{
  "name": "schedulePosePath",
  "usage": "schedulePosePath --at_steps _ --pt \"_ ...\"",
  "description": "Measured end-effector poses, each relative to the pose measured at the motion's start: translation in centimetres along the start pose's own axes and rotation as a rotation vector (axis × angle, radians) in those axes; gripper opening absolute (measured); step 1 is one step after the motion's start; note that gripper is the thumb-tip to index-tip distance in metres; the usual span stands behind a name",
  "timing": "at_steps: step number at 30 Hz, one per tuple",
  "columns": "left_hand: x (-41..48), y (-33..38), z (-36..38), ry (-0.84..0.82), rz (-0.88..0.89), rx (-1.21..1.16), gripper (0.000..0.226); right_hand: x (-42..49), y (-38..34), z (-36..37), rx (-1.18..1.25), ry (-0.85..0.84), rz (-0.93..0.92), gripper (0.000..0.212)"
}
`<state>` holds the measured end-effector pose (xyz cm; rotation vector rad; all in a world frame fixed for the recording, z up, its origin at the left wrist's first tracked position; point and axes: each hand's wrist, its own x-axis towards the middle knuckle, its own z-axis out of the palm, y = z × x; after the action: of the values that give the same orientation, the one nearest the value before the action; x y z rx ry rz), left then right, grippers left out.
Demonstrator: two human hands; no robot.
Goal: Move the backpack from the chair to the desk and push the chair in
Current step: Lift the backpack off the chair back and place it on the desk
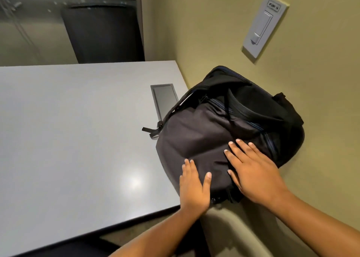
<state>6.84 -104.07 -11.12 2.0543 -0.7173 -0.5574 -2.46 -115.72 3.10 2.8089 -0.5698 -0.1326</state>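
A black and dark grey backpack lies on the right end of the grey desk, against the olive wall, with its near corner hanging over the desk's front edge. My left hand rests flat on the bag's near left edge, fingers apart. Flat on the bag's near right part lies my right hand, fingers spread. Neither hand grips anything. A dark edge of the chair shows below the desk's front edge at the bottom.
A dark rectangular cover plate is set in the desk just left of the backpack. A light switch is on the wall at upper right. Behind the desk, a dark chair back stands beyond a glass partition.
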Motion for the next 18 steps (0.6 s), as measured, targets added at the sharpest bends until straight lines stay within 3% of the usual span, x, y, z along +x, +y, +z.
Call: schedulePosePath --at_steps 4,18 --pt "2.8 -0.6 1.2 -0.143 -0.025 0.06 0.073 0.8 0.8 1.4 -0.062 -0.068 0.012 0.059" --pt "10.1 -1.3 -0.2 -0.25 0.006 0.062 0.077 5.9 0.4 3.4 -0.045 -0.074 0.041 0.059"
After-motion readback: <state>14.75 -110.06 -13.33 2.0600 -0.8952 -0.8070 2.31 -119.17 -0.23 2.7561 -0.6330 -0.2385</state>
